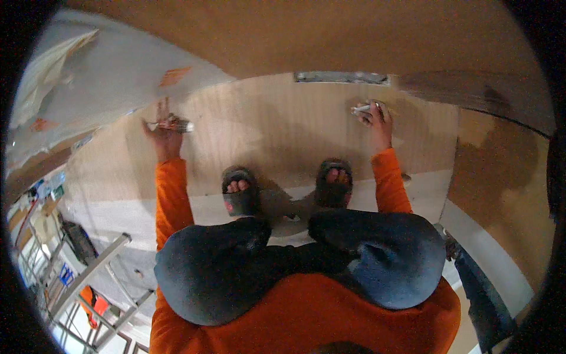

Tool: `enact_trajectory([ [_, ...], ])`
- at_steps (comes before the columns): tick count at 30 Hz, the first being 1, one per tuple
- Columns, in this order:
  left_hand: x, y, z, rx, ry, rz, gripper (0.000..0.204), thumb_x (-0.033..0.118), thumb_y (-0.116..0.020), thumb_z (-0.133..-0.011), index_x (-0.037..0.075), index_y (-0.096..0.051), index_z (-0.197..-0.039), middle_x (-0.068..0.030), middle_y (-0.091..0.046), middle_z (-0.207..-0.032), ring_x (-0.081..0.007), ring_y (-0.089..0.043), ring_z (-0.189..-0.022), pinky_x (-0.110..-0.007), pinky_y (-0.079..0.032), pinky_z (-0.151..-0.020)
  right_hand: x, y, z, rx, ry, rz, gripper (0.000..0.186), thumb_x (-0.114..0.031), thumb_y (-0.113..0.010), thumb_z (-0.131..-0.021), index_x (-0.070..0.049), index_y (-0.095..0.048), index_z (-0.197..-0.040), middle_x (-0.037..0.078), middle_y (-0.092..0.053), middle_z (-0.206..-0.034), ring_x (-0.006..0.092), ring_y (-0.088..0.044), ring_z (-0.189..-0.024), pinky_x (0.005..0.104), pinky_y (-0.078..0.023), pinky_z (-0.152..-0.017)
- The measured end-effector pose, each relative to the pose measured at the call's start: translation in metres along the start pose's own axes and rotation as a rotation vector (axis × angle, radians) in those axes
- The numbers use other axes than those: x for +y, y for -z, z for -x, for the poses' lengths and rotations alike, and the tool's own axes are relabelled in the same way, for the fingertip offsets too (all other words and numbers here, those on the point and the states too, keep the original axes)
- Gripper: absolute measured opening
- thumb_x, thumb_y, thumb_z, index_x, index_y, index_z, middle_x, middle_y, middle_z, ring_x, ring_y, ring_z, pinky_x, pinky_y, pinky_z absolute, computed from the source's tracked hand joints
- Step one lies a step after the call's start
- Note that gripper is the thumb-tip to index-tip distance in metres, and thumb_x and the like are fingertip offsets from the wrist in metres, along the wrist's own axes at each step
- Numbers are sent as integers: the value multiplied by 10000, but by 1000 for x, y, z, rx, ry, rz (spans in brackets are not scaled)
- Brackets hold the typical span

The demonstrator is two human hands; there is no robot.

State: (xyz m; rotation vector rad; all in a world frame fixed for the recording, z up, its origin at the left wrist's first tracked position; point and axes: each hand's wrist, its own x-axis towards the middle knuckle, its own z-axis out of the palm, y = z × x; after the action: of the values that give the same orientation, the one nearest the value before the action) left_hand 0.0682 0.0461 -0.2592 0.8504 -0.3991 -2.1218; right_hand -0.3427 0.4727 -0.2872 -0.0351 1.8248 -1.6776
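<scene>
My left hand (pixel 167 134) is over the left part of the pale wood panel (pixel 271 118), thumb and some fingers stretched out. Across it lies a short tool with a flat silvery end (pixel 187 127), gripped by the other fingers; blur hides its exact kind. My right hand (pixel 377 118), at the panel's right part, is closed round a small slim whitish object (pixel 361 109) that sticks out to the left. I cannot make out its kind. A narrow rectangular slot (pixel 342 77) is cut at the panel's far edge, between the hands.
A brown board (pixel 354 35) rises at the far side. Grey sheeting (pixel 135 59) hangs at far left; another brown panel (pixel 501 177) stands at right. My sandalled feet (pixel 239 189) are on the panel. A metal ladder (pixel 88 277) is at lower left, another person's jeans leg (pixel 480 295) at lower right.
</scene>
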Motion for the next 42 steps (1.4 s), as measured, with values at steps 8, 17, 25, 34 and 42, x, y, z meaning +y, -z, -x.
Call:
enact_trajectory([
  [8, -4, -13, -22, 77, 40, -24, 891, 643, -553, -909, -5, -374, -1494, -108, -441, -1544, -169, -520, -704, -297, -476, -668, -29, 8, -8, 64, 46, -218, 232, -199, -685, -964, -79, -641, -1158, 44, -712, -1116, 151, -670, -971, 284, -531, -805],
  [17, 6, -6, -32, 57, 111, 18, 936, 642, -543, -923, -68, -323, -1492, -147, -574, -1356, -180, -518, -710, -310, -469, -667, -16, 0, -13, 37, 227, 198, 233, -206, -716, -931, -21, -726, -1074, 25, -722, -1013, 88, -654, -901, 247, -518, -775],
  [25, 24, 16, -48, 79, 140, 183, 881, 613, -565, -926, -75, -335, -1427, -94, -569, -899, -200, -500, -709, -337, -474, -701, -42, -15, -20, 91, 392, 492, 244, -175, -720, -903, 0, -740, -1071, 59, -738, -964, 141, -657, -893, 284, -505, -835],
  [34, 4, 0, -34, 62, 147, 146, 918, 612, -632, -895, -77, -360, -1437, -76, -548, -888, -181, -498, -715, -293, -440, -670, -68, 8, -53, -65, 622, 959, 231, -218, -675, -923, -79, -746, -1094, 133, -741, -1032, 281, -698, -957, 339, -516, -870],
  [42, -2, -17, -12, 36, 90, -30, 846, 552, -576, -953, 1, -309, -1537, -86, -554, -1339, -160, -523, -720, -268, -467, -676, -66, 29, -83, -191, 475, 1118, 233, -256, -672, -934, -100, -750, -1089, 132, -741, -1046, 281, -698, -962, 344, -518, -862],
])
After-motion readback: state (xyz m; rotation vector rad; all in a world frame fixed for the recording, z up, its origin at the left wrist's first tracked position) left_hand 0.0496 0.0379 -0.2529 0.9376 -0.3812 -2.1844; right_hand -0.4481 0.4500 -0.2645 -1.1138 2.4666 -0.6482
